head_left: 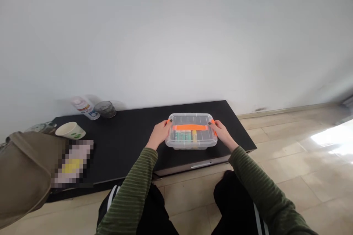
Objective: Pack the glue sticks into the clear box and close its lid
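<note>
A clear plastic storage box (171,140) with an orange handle (191,127) and orange side latches rests on the black cabinet top (129,136), its lid on. Through the plastic, several green items and one yellow item show inside. My left hand (161,132) grips the box's left side at the latch, thumb on the lid's edge. On the opposite side, my right hand (222,132) holds the right edge, its thumb at the orange latch (213,126). The undersides of both hands' grips are hidden.
To the left on the cabinet stand a spray can (85,107), a dark glass (105,109) and a paper cup (70,130). A brown bag (27,176) lies at the left edge, beside a blurred-out item (72,163). Behind rises a white wall (176,44).
</note>
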Demonstrator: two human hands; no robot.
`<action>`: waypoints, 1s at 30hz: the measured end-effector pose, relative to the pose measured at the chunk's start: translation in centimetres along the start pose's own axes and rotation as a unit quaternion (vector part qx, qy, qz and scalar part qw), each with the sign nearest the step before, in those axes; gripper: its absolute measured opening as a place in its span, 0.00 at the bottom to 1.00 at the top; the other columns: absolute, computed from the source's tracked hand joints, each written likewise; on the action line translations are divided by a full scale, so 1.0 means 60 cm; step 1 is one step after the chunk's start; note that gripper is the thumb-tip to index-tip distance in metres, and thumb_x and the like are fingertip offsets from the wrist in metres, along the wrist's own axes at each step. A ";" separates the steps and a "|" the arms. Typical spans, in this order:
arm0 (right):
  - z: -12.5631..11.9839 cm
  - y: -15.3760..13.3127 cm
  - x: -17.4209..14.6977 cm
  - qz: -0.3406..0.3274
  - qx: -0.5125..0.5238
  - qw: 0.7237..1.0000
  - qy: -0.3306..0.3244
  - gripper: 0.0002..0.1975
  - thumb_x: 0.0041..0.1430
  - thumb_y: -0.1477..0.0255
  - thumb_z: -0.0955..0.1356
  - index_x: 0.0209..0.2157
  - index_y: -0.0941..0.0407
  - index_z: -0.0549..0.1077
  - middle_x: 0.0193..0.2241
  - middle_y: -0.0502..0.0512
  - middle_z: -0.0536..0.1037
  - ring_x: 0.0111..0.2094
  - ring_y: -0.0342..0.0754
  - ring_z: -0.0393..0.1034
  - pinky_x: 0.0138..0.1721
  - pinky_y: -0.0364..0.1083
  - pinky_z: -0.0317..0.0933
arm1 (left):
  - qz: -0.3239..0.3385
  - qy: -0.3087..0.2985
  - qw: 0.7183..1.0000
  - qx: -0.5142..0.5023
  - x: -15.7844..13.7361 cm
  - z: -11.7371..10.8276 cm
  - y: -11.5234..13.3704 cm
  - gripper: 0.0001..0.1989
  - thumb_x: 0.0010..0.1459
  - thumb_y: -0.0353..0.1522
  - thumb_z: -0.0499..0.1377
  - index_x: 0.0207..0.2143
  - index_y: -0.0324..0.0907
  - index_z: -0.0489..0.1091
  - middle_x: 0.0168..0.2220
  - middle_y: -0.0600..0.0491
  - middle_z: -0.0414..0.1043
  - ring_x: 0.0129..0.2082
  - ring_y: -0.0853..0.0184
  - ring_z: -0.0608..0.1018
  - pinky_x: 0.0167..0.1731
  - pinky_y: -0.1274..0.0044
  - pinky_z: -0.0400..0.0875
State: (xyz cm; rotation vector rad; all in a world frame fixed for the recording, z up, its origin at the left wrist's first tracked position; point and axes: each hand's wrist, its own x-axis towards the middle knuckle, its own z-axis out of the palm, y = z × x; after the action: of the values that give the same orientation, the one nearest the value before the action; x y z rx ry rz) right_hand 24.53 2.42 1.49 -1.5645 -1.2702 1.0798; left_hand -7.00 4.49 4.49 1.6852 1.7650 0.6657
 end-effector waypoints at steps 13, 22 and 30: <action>-0.016 0.013 0.023 0.067 0.101 0.991 -0.060 0.22 0.56 0.53 0.66 0.45 0.54 0.73 0.34 0.53 0.77 0.33 0.49 0.70 0.33 0.46 0.66 | 0.005 0.001 1.000 -0.017 -0.003 -0.004 -0.002 0.20 0.64 0.41 0.45 0.25 0.43 0.69 0.29 0.46 0.77 0.32 0.59 0.78 0.32 0.73 0.67; -0.001 -0.006 0.037 -0.050 -0.009 0.999 0.003 0.26 0.53 0.59 0.71 0.53 0.53 0.74 0.48 0.57 0.78 0.49 0.54 0.72 0.50 0.52 0.66 | -0.038 0.017 0.981 -0.191 -0.017 0.013 -0.006 0.14 0.62 0.39 0.50 0.36 0.42 0.71 0.25 0.54 0.73 0.21 0.68 0.72 0.24 0.77 0.65; 0.008 -0.033 0.017 -0.097 -0.017 0.995 -0.002 0.20 0.55 0.62 0.69 0.50 0.51 0.76 0.42 0.51 0.80 0.45 0.53 0.73 0.48 0.51 0.67 | -0.007 0.031 0.990 -0.135 -0.011 0.018 -0.018 0.18 0.64 0.36 0.45 0.47 0.45 0.71 0.37 0.51 0.76 0.34 0.65 0.77 0.33 0.76 0.68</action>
State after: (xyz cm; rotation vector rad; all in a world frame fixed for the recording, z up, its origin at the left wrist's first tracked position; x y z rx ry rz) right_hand 23.66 3.77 3.11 -1.4306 -1.4174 0.9433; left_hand -6.96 3.71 2.99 1.4819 1.6424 0.9147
